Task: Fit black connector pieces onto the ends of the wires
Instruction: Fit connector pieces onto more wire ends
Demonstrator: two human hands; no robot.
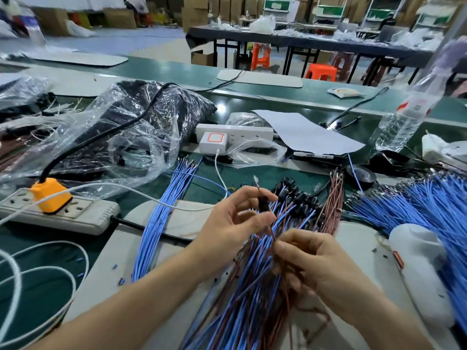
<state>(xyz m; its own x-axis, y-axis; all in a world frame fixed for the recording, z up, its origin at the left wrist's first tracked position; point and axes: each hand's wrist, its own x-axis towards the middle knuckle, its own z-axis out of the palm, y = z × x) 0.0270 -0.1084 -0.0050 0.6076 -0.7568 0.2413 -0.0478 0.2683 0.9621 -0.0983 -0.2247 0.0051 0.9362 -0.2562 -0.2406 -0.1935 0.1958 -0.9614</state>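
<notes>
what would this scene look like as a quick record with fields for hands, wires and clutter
left hand: fingers pinch a black connector, a brown wire poking out of its top
right hand: fingers pinch the brown wire below the connector
under the hands: wire pile, blue and brown mixed, black connectors at its far end
stock: blue wire bundle left, brown wire bundle right
clutter: power strip with orange plug, water bottle

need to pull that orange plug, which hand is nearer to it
Left. The left hand holds a black connector right of the orange plug; the right hand is farther right, pinching a brown wire.
</notes>
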